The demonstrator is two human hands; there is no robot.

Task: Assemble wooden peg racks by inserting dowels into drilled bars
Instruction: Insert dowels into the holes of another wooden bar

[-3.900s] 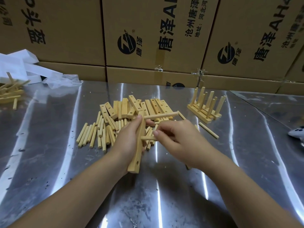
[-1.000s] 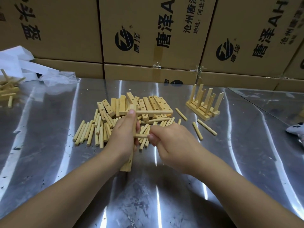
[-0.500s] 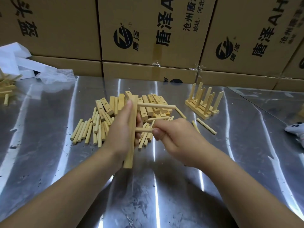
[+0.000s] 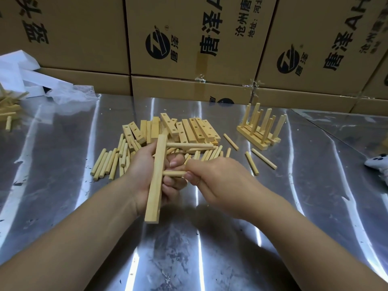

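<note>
My left hand (image 4: 144, 171) grips a pale wooden bar (image 4: 156, 181) held nearly upright above the metal table (image 4: 63, 164). One dowel (image 4: 190, 146) sticks out to the right from the bar's upper end. My right hand (image 4: 218, 181) pinches a second dowel (image 4: 174, 173) whose left end meets the middle of the bar. Behind the hands lie a pile of drilled bars (image 4: 189, 129) and several loose dowels (image 4: 109, 160).
Finished peg racks (image 4: 260, 128) stand at the back right, with loose dowels (image 4: 263, 158) near them. More wooden pieces (image 4: 8, 108) and white packaging (image 4: 23, 76) lie far left. Cardboard boxes (image 4: 189, 38) wall off the back. A white object (image 4: 378, 163) sits at the right edge.
The bar has stayed in my left hand with one dowel at its top. My right hand has kept hold of the second dowel at the bar's middle; the bar has tilted slightly.
</note>
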